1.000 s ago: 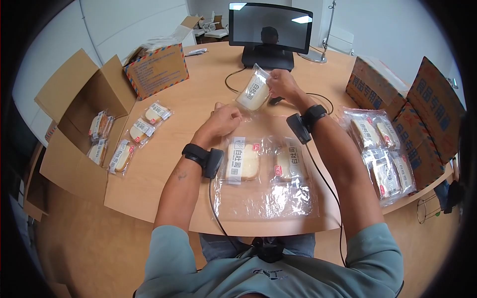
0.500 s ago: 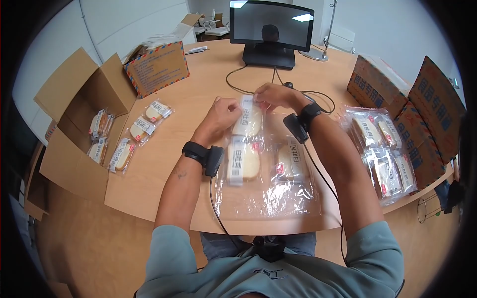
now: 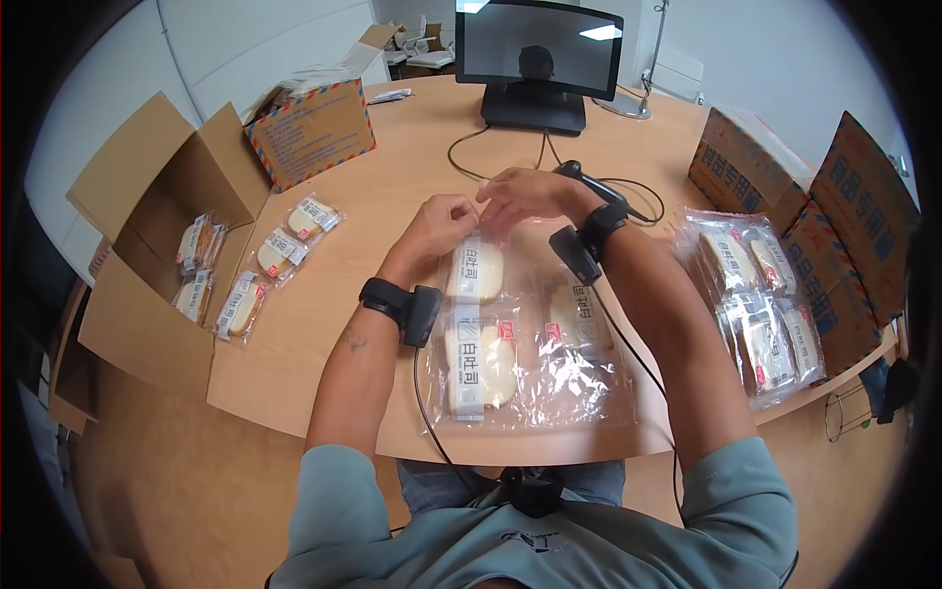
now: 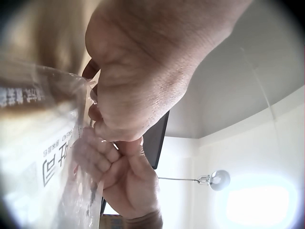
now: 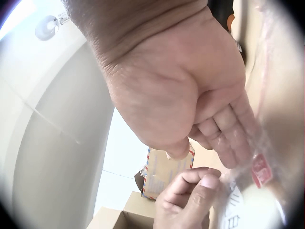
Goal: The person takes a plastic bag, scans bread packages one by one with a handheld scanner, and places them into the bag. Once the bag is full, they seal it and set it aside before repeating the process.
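A large clear plastic bag (image 3: 594, 398) lies flat at the table's front with several wrapped bread slices in it. On its left, a wrapped slice (image 3: 476, 275) sits near the bag's far end, just above another wrapped slice (image 3: 483, 365). A further wrapped slice (image 3: 579, 314) lies on the right side. My left hand (image 3: 437, 231) pinches the bag's far edge, fingers curled. Beside it, my right hand (image 3: 525, 199) has its fingers extended at the bag's mouth. In the left wrist view the right hand's fingers (image 4: 93, 152) show through the plastic, close to the slice.
An open carton (image 3: 147, 314) on the left holds wrapped slices, with several loose slices (image 3: 280, 253) beside it. Filled clear bags (image 3: 751, 294) lie at right by an open carton (image 3: 834, 265). A monitor (image 3: 538, 54), a carton (image 3: 312, 137) and cables stand farther back.
The right hand has brought a wrapped slice down from above into the bag's far left and let go of it. The left-hand slice in the bag has slid toward the front edge.
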`<state>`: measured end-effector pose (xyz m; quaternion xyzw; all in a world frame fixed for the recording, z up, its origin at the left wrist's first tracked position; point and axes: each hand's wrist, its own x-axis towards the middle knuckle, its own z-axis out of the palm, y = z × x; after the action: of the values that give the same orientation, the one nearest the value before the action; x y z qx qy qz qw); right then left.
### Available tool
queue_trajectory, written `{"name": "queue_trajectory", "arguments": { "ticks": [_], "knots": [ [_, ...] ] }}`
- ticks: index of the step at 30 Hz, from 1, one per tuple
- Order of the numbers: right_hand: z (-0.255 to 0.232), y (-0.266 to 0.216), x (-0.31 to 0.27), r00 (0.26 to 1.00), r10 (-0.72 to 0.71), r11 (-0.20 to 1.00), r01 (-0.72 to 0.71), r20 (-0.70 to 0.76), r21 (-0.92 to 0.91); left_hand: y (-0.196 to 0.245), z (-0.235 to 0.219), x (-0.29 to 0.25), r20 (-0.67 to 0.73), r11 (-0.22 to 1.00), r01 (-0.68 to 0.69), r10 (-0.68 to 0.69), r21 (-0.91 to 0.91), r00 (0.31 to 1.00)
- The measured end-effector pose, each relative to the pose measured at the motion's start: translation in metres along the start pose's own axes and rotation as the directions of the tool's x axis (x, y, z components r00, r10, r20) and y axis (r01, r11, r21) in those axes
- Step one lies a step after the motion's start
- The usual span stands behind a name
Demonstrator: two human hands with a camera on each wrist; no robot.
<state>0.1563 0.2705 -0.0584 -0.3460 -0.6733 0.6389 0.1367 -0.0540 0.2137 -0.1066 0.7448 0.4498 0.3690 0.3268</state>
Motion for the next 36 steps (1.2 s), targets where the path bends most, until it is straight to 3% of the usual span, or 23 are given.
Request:
{"name": "queue_trajectory", "arguments": {
  "ticks": [4, 6, 10, 12, 14, 15, 16, 17, 18, 19, 20, 21, 23, 24, 25, 26, 27, 29, 31, 32, 33, 34, 36],
  "knots": [
    [0.0, 0.007, 0.007, 0.999, -0.044, 0.995, 0.045, 0.01, -0.093, -0.006, -0.001, 0.001, -0.01, 0.999, 0.03, -0.03, 0.015, 1.0],
    [0.001, 0.009, 0.006, 0.99, -0.121, 0.987, 0.112, -0.074, -0.117, -0.008, -0.002, 0.002, 0.011, 0.998, 0.052, -0.052, 0.029, 0.999],
    [-0.003, 0.016, 0.014, 0.999, -0.04, 0.995, 0.041, 0.019, -0.092, -0.026, 0.002, 0.008, -0.037, 0.995, 0.098, -0.097, 0.019, 0.995],
    [-0.007, 0.026, 0.021, 0.987, -0.148, 0.981, 0.156, 0.068, -0.12, -0.031, 0.002, 0.01, -0.025, 0.998, 0.019, -0.017, 0.057, 1.0],
    [-0.007, 0.029, 0.026, 0.989, -0.134, 0.991, 0.133, 0.055, 0.026, -0.029, 0.002, 0.01, -0.07, 0.999, -0.026, 0.029, 0.043, 0.997],
    [-0.005, 0.028, 0.024, 0.993, -0.114, 0.992, 0.115, -0.022, 0.045, -0.027, 0.002, 0.01, -0.091, 0.999, -0.007, 0.011, 0.05, 0.996],
    [0.001, 0.022, 0.017, 0.993, -0.116, 0.992, 0.116, 0.003, 0.044, -0.021, 0.002, 0.009, -0.102, 0.996, 0.013, -0.003, 0.093, 0.995],
    [0.004, 0.018, 0.011, 0.974, -0.174, 0.977, 0.152, -0.148, -0.149, -0.021, -0.001, 0.007, -0.109, 0.99, 0.03, -0.016, 0.135, 0.994],
    [0.006, 0.014, 0.003, 0.924, -0.258, 0.928, 0.155, -0.283, -0.339, -0.023, -0.006, 0.002, -0.121, 0.989, 0.043, -0.026, 0.139, 0.992],
    [0.006, 0.01, -0.005, 0.926, -0.264, 0.926, 0.164, -0.272, -0.339, -0.026, -0.011, 0.0, -0.209, 0.974, -0.033, 0.082, 0.225, 0.975],
    [0.004, 0.008, -0.015, 0.865, -0.333, 0.912, 0.194, -0.375, -0.362, -0.031, -0.015, 0.001, -0.278, 0.943, -0.104, 0.197, 0.317, 0.94],
    [-0.004, 0.01, -0.023, 0.787, -0.393, 0.897, 0.215, -0.475, -0.386, -0.037, -0.027, 0.001, -0.3, 0.958, -0.045, 0.132, 0.282, 0.945],
    [-0.032, 0.023, -0.035, 0.571, -0.618, 0.777, 0.34, -0.541, -0.53, -0.053, -0.063, -0.009, -0.449, 0.934, 0.05, 0.122, 0.354, 0.885],
    [-0.047, 0.03, -0.046, 0.572, -0.612, 0.782, 0.335, -0.546, -0.525, -0.063, -0.092, -0.011, -0.474, 0.811, 0.244, 0.046, 0.532, 0.879],
    [-0.064, 0.037, -0.056, 0.447, -0.647, 0.754, 0.259, -0.617, -0.603, -0.071, -0.12, -0.019, -0.509, 0.616, 0.409, -0.015, 0.673, 0.861],
    [-0.074, 0.044, -0.065, 0.308, -0.68, 0.728, 0.169, -0.666, -0.665, -0.065, -0.14, -0.033, -0.584, 0.607, 0.536, -0.141, 0.587, 0.8],
    [-0.078, 0.051, -0.072, 0.3, -0.672, 0.736, 0.167, -0.677, -0.656, -0.058, -0.158, -0.048, -0.643, 0.577, 0.651, -0.263, 0.493, 0.719],
    [-0.082, 0.066, -0.08, 0.143, -0.696, 0.692, -0.13, -0.704, -0.71, -0.081, -0.182, -0.073, -0.725, 0.582, 0.727, -0.314, 0.363, 0.613],
    [-0.081, 0.086, -0.073, 0.135, -0.71, 0.674, -0.156, -0.691, -0.722, -0.103, -0.19, -0.09, -0.693, 0.535, 0.738, -0.342, 0.412, 0.635],
    [-0.075, 0.088, -0.073, 0.134, -0.726, 0.651, -0.182, -0.674, -0.737, -0.095, -0.184, -0.097, -0.663, 0.486, 0.748, -0.376, 0.453, 0.647],
    [-0.068, 0.092, -0.071, 0.181, -0.669, 0.706, -0.148, -0.721, -0.692, -0.087, -0.175, -0.102, -0.663, 0.484, 0.744, -0.371, 0.46, 0.651],
    [-0.062, 0.092, -0.07, 0.175, -0.665, 0.712, -0.145, -0.726, -0.687, -0.053, -0.152, -0.107, -0.703, 0.437, 0.77, -0.347, 0.464, 0.621],
    [-0.049, 0.093, -0.07, 0.286, -0.678, 0.623, -0.266, -0.677, -0.736, -0.023, -0.129, -0.109, -0.739, 0.38, 0.795, -0.32, 0.472, 0.592]
  ]
}}
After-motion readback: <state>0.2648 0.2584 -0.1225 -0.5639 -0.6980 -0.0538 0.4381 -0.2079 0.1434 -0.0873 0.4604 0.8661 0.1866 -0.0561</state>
